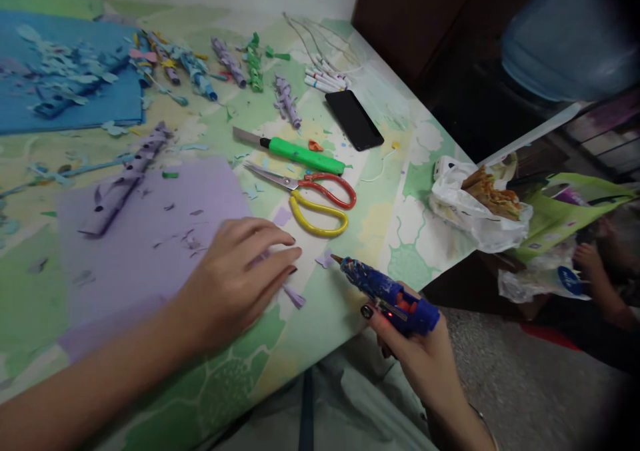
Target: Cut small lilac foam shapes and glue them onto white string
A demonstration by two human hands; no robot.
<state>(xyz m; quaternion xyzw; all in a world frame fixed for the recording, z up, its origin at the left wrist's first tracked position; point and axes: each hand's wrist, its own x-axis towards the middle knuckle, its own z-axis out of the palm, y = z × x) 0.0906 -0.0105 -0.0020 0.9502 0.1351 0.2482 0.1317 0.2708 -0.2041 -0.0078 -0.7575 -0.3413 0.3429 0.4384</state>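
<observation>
Right hand [425, 364] nearest, grip clamped on blue glue gun [387, 296] at bench [350, 304] front edge — nozzle aimed left toward small purple scrap [295, 297]. Left hand [240, 278] flat, fingers loosely spread, pressing purple sheet [145, 238] just beside scrap. Scissors [310, 194] and green knife [295, 153] lie beyond — bare bench between them and the glue gun.

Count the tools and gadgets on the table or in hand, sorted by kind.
Glue gun, in the right hand: 1
Scissors: 1
Knife: 1
Phone: 1
Total: 4
</observation>
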